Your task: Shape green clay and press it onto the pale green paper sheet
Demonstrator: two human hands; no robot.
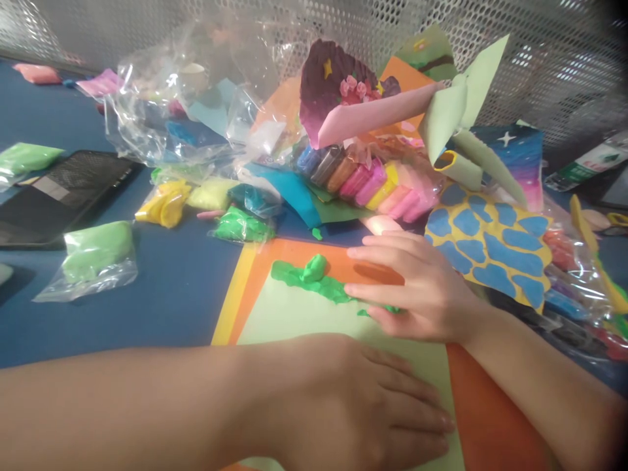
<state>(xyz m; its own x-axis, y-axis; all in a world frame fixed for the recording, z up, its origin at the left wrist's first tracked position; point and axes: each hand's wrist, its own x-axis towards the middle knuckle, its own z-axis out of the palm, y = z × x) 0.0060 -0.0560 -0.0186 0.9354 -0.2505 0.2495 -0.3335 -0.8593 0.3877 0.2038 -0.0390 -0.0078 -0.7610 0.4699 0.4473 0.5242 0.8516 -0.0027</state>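
My left hand (pixel 363 405) lies flat on a pale green sheet of paper (pixel 279 320), fingers stretched out and holding the sheet down. Above it, my right hand (pixel 422 281) reaches in from the right with fingers spread, its fingertips on a strip of bright green modelling clay (pixel 324 286). The clay is smeared along the sheet's top edge, with a small lump (pixel 314 267) standing on it. Part of the strip is hidden beneath my right fingers. Orange paper (pixel 490 399) and yellow paper (pixel 228 311) show under the pale sheet.
Bagged green clay (pixel 101 252), yellow clay (pixel 164 204) and a black mesh tray (pixel 73 196) lie left on the blue table. Behind are packs of coloured clay (pixel 363 180) and rolled paper (pixel 383 114). A blue-and-yellow patterned sheet (pixel 490 242) and a bottle (pixel 589 160) are right.
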